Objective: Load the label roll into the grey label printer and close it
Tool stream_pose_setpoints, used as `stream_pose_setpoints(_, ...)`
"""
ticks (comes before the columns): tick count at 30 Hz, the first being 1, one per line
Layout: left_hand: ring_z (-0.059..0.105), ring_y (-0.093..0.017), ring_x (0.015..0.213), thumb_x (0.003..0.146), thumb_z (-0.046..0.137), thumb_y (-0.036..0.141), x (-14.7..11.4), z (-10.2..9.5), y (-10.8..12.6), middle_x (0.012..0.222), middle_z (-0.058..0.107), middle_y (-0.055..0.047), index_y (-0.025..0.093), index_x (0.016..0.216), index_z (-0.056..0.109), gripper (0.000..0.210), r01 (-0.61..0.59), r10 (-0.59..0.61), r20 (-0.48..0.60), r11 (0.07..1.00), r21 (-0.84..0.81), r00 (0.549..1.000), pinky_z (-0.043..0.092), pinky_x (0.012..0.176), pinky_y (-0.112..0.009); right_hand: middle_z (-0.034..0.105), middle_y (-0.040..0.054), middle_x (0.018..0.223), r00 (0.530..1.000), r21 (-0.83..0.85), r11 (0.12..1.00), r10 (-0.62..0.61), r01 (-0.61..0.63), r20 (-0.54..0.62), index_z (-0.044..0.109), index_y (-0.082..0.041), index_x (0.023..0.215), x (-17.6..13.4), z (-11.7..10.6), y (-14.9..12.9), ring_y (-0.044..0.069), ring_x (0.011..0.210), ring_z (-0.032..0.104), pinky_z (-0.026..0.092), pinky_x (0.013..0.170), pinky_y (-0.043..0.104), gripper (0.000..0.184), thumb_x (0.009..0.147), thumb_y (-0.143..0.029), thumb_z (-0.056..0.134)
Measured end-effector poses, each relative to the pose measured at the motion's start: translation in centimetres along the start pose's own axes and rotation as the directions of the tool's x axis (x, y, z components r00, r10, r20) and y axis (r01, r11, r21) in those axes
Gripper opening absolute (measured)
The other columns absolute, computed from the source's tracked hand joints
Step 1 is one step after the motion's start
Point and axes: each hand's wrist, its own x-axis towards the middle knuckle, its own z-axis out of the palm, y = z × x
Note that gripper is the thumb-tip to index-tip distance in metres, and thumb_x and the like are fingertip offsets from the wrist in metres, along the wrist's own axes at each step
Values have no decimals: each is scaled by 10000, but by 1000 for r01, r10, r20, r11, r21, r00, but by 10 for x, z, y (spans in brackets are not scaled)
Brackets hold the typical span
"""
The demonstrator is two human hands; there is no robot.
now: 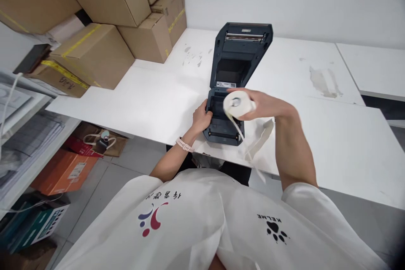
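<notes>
A dark label printer [223, 128] stands near the front edge of the white table, its lid [242, 57] swung up and back. My left hand [201, 117] grips the printer's left side, thumb over the rim. In my right hand [253, 105] is a white paper label roll [236, 103], held above the printer's right side with its core facing up toward me. A loose strip trails from the roll down past the table edge. Beneath my right forearm, a torn pale piece of paper [261, 137] lies on the table beside the printer.
Cardboard boxes [95, 55] with yellow tape are stacked at the back left, against the wall. The white table [164, 97] carries some worn patches. At lower left are a shelf with papers [28, 147] and an orange box [68, 171] on the floor.
</notes>
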Motion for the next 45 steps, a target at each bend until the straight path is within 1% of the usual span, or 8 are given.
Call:
stream_pose_setpoints(8,661,-371,1284,753,533,144,-1,1,0,1406,721,-92,197,1490,593,741,20,-20,-23,1000,-24,1000,487,1132,-536,715,143,1336,890,289,951,223,-109,-397,653,-253,1308,-39,-50,91,330,1220,672,550,1005,437,905,477,-307,1005)
stream_pose_setpoints(13,667,-348,1287,754,534,145,1,2,-6,1407,725,-82,208,1489,595,740,14,-16,-25,999,-51,1000,490,1142,-512,749,85,1158,821,342,914,362,-219,-442,653,-214,1189,-20,-47,155,364,1184,677,518,1075,533,993,266,-262,1014)
stream_pose_setpoints(19,651,-331,1328,759,533,147,2,3,-10,1458,694,-86,182,1519,568,761,21,-23,-25,998,-67,999,471,1182,-479,678,85,1445,818,465,879,343,-106,-462,668,-302,1282,-69,-40,173,340,1401,593,456,1187,525,865,470,-285,965)
stream_pose_setpoints(27,660,-323,1311,757,528,144,3,3,-10,1438,707,-77,190,1501,579,747,14,-16,-21,997,-70,1000,485,1171,-480,783,65,1256,917,354,905,326,-234,-229,778,-282,1090,-133,1,145,304,1100,729,585,1025,498,477,696,-507,926)
stream_pose_setpoints(31,657,-320,1307,750,530,154,3,5,-11,1444,703,-58,217,1480,600,736,24,-26,-30,996,-85,999,490,1157,-475,817,83,988,977,361,932,70,7,-202,796,-273,1055,-113,-6,97,300,901,751,625,814,441,517,691,-623,907)
stream_pose_setpoints(36,663,-334,1280,741,544,160,4,6,-12,1407,721,-69,205,1470,608,733,14,-19,-50,996,-83,999,496,1137,-491,772,72,1301,989,-109,984,-144,139,-39,707,-278,1361,-35,3,12,311,1149,727,574,995,441,495,916,-494,738)
stream_pose_setpoints(40,693,-335,1204,753,541,163,3,6,-10,1334,751,-67,221,1444,630,699,27,-31,-44,997,-74,999,514,1095,-502,755,173,1322,995,-681,731,29,45,97,717,-137,1301,39,44,-15,394,1241,691,500,1058,519,384,935,-158,603)
stream_pose_setpoints(45,658,-318,1274,755,541,152,4,9,-12,1392,718,-69,209,1440,618,692,23,-30,-56,992,-122,998,473,1154,-477,753,240,1286,985,-825,565,142,-4,93,710,-61,1297,51,76,-7,417,1246,686,469,1086,528,398,909,-121,644)
